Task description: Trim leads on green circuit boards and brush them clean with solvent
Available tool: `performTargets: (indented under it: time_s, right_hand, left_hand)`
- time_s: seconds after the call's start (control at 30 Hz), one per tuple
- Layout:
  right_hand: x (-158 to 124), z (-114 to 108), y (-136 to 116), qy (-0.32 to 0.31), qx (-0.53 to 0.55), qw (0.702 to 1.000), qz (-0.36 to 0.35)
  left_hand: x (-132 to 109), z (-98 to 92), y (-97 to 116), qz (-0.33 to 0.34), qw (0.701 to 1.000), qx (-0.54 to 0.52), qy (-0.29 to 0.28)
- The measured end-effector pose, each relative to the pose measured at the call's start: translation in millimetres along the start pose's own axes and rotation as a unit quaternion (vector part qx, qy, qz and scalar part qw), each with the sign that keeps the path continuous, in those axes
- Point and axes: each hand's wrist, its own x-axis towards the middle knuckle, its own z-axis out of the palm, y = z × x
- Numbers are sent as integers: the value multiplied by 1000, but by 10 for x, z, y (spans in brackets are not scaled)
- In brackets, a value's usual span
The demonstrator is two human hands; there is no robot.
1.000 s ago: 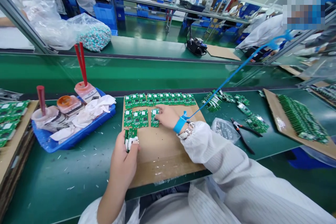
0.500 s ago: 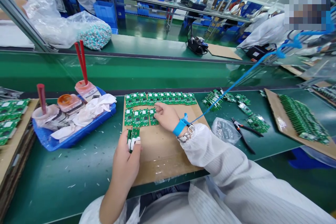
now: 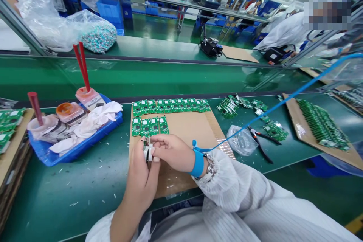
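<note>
Green bench (image 3: 85,196) with cardboard sheet (image 3: 187,128), blue tray (image 3: 82,146), pliers (image 3: 262,147), plastic bag (image 3: 241,140) and loose circuit boards (image 3: 273,130)

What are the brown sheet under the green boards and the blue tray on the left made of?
Brown sheet: likely corrugated cardboard, matte tan, with ribbing visible along its right edge. Blue tray: probably moulded plastic, smooth with a slight sheen and an even blue colour.

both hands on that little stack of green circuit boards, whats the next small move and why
Probably: right hand peels one board off the small stack of green circuit boards held in the left hand and lays it beside the second row of four boards. Its fingers pinch the stack, and the brown cardboard sheet is bare there.
</note>
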Motion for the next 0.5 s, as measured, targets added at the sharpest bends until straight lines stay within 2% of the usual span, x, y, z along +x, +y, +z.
performTargets:
  time_s: [0.23, 0.37, 0.5]
  right_hand:
    - [-20, -44, 7, 25, -66, 997, 8]
    - [-18, -67, 8, -2, -60, 998, -8]
    - [-20, -111, -32, -18, -51, 998, 37]
  left_hand:
    - [-52, 23, -48, 25, 999, -8, -46]
    - [-58, 41, -83, 4, 999, -34, -11]
    - [-33, 56, -98, -53, 995, -78, 40]
